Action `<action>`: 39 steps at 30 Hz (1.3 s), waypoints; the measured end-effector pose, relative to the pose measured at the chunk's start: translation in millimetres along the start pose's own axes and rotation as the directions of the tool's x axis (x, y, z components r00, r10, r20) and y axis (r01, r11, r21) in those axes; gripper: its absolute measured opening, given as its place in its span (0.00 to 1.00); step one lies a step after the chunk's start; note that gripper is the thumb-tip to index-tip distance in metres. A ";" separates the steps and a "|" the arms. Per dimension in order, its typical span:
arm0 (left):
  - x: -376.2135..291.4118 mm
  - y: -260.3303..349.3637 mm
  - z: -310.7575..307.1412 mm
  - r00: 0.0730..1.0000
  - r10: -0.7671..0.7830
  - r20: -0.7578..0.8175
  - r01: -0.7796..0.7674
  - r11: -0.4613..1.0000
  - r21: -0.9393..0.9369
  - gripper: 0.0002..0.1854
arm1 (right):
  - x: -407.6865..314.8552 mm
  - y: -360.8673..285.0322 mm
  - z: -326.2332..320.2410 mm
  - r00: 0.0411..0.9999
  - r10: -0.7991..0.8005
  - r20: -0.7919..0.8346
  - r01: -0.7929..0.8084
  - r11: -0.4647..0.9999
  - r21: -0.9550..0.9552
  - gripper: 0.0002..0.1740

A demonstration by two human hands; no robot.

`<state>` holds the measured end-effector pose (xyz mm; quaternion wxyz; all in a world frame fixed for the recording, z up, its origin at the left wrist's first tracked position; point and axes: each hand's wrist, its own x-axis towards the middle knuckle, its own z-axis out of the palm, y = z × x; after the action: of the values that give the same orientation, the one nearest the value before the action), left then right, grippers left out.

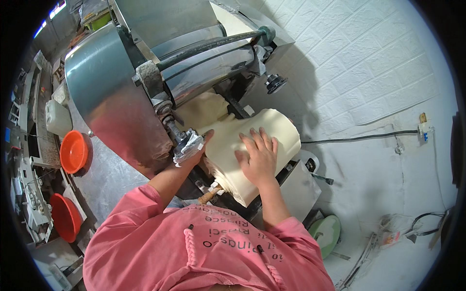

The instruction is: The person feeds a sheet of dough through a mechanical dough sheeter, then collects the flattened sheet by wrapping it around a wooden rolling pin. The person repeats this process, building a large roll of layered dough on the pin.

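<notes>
A wide sheet of pale yellow dough (233,138) comes from beneath the metal rollers (211,69) of a dough sheeting machine and lies in a thick, layered roll on the machine's front. My right hand (259,156) rests on top of it, palm down with the fingers spread. At the roll's left side is my left hand (205,145), its thumb raised by the dough's edge; its other fingers are hidden under the dough and behind the wrapped adjusting knob (188,145). A wooden rolling pin's handle (208,196) sticks out of the roll's near left end.
A second black knob (276,83) projects from the roller frame at right. The curved metal side cover (116,98) stands close to my left arm. A black cable (360,136) runs along the white wall. Orange basins (74,152) and a white jug (58,117) sit at left.
</notes>
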<state>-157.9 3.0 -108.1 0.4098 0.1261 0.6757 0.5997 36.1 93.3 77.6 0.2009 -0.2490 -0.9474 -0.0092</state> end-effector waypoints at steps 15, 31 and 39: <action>4.9 10.9 -4.7 0.887 -0.174 0.427 0.361 0.838 -0.410 0.29 | -15.2 6.2 0.7 0.999 0.037 -0.012 -0.037 0.999 0.006 0.16; 30.5 -38.8 -17.6 0.870 -0.215 0.444 0.459 0.682 -0.569 0.26 | -44.7 10.9 -2.7 0.980 0.069 -0.185 -0.035 0.982 0.184 0.18; -13.0 -48.9 -14.4 0.766 -0.271 0.583 0.615 0.571 -0.543 0.26 | -28.9 17.9 -10.4 0.963 0.226 -0.150 -0.144 0.895 0.423 0.20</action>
<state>-144.0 -28.0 -148.4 0.7062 -0.0897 0.2899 0.6397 71.5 94.2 74.6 0.3403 -0.2887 -0.8758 0.1837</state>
